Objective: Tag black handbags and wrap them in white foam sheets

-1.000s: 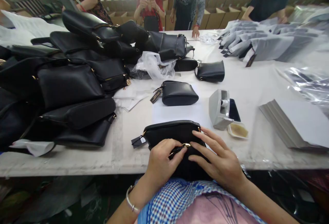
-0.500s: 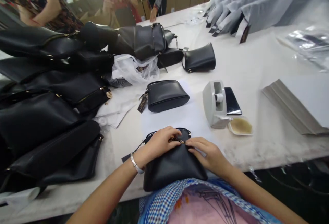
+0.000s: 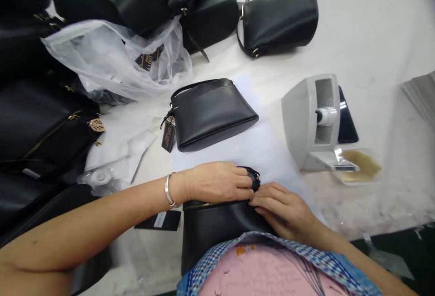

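A black handbag [image 3: 217, 223] lies against my body at the table's front edge, a stretch of its gold zipper [image 3: 204, 204] showing along the top. My left hand [image 3: 217, 181], with a silver bangle at the wrist, reaches across to the zipper's right end. Its fingers are curled closed, seemingly on the zipper pull, which they hide. At the bag's upper right corner, my right hand [image 3: 285, 207] grips the edge with bent fingers. The dark strap [image 3: 252, 176] shows beyond my left fingertips. A black tag [image 3: 159, 220] lies at the bag's left side.
Another black handbag [image 3: 215, 117] with a hang tag [image 3: 168, 136] lies on white paper ahead. To its right stand a grey tape dispenser [image 3: 302, 123], a phone [image 3: 346, 119] and a shallow dish [image 3: 360, 167]. Several black bags [image 3: 37, 105] and a plastic bag [image 3: 112, 55] crowd the left.
My view has tilted down and come closer. My left hand has moved rightward along the zipper to its right end, uncovering zipper teeth behind it. The right hand stays by the bag's right corner.
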Motion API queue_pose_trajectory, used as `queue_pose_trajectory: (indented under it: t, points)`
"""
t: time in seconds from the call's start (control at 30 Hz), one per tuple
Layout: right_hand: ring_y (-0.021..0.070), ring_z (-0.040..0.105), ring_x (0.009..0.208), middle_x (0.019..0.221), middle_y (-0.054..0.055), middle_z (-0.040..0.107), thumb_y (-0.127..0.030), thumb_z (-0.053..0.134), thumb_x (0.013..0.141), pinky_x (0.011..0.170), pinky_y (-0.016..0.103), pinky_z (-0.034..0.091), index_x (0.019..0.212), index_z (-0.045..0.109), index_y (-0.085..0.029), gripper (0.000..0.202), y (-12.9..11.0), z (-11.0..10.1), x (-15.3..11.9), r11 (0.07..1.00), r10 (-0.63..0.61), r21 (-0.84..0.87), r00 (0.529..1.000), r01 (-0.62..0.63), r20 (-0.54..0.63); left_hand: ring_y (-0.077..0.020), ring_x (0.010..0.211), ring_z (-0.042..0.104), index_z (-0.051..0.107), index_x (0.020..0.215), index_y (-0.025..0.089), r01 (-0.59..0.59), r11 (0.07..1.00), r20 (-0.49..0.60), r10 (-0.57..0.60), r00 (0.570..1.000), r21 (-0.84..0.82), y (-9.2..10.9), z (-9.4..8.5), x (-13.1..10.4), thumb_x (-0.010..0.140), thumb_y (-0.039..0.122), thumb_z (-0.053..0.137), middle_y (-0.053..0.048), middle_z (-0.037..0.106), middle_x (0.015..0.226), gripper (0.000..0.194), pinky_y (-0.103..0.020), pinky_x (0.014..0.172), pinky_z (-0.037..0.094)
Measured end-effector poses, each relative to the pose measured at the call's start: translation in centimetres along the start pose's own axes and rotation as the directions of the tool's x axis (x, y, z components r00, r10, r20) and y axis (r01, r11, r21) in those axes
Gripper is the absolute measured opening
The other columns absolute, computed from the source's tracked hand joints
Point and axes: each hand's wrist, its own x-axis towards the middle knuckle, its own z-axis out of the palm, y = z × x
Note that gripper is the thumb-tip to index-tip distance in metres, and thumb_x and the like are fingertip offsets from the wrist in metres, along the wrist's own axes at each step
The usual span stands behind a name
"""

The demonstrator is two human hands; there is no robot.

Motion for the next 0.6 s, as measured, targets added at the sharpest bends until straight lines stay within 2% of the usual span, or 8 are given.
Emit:
queue_pose_trajectory:
  t: [0.17,0.3,0.37,0.5,0.6]
  points:
    - [0.0189,0.063,0.086,0.091,0.006,0.069,-0.009,0.056,0.087,0.08,0.034,0.054,0.102,0.065,-0.02,0.021,0.2,0.8,1.0,0.997,0.062,0.05,0.993,-0.057,-0.097,-0.0167,0.081,0.057,0.062,0.082,0.025,-0.091,0.996,-0.097,0.09,0.991,-0.004,-1.3,0.0,-0.3,0.092,0.015,0.058,-0.002,0.065,0.082,0.014,-0.031,0.066,0.041]
    - [0.0183,0.063,0.082,0.088,0.005,0.069,-0.01,0.055,0.087,0.078,0.033,0.053,0.102,0.064,-0.022,0.021,0.6,1.3,1.2,0.993,0.09,0.081,0.99,-0.081,-0.108,-0.0165,0.079,0.056,0.061,0.082,0.024,-0.143,0.989,-0.031,0.144,0.989,0.021,-1.9,0.0,-0.3,0.092,0.015,0.057,-0.002,0.065,0.087,0.014,-0.032,0.065,0.041]
    - [0.0181,0.064,0.082,0.089,0.005,0.068,-0.011,0.054,0.088,0.078,0.033,0.053,0.103,0.064,-0.023,0.022,0.7,1.3,1.1,0.992,0.107,0.085,0.989,-0.098,-0.103,-0.0167,0.081,0.056,0.061,0.085,0.024,-0.126,0.992,-0.027,0.126,0.992,0.019,-2.0,0.1,-0.2,0.093,0.017,0.057,-0.002,0.065,0.086,0.011,-0.032,0.063,0.04]
    - [0.018,0.064,0.08,0.085,0.005,0.068,-0.011,0.052,0.088,0.076,0.032,0.054,0.098,0.064,-0.023,0.019,0.6,1.3,1.2,0.993,0.108,0.067,0.986,-0.1,-0.125,-0.0173,0.079,0.055,0.06,0.088,0.023,-0.053,0.998,-0.091,0.054,0.994,0.013,-1.7,0.6,-0.1,0.093,0.019,0.056,-0.002,0.061,0.081,0.007,-0.033,0.061,0.038]
    - [0.0176,0.064,0.077,0.083,0.005,0.068,-0.011,0.053,0.087,0.075,0.031,0.054,0.096,0.064,-0.022,0.019,0.3,1.3,1.5,0.993,0.105,0.061,0.983,-0.097,-0.151,-0.0167,0.078,0.055,0.061,0.086,0.022,-0.074,0.997,-0.108,0.077,0.991,0.031,-1.6,1.0,-0.4,0.093,0.019,0.057,-0.003,0.062,0.082,0.009,-0.033,0.06,0.037]
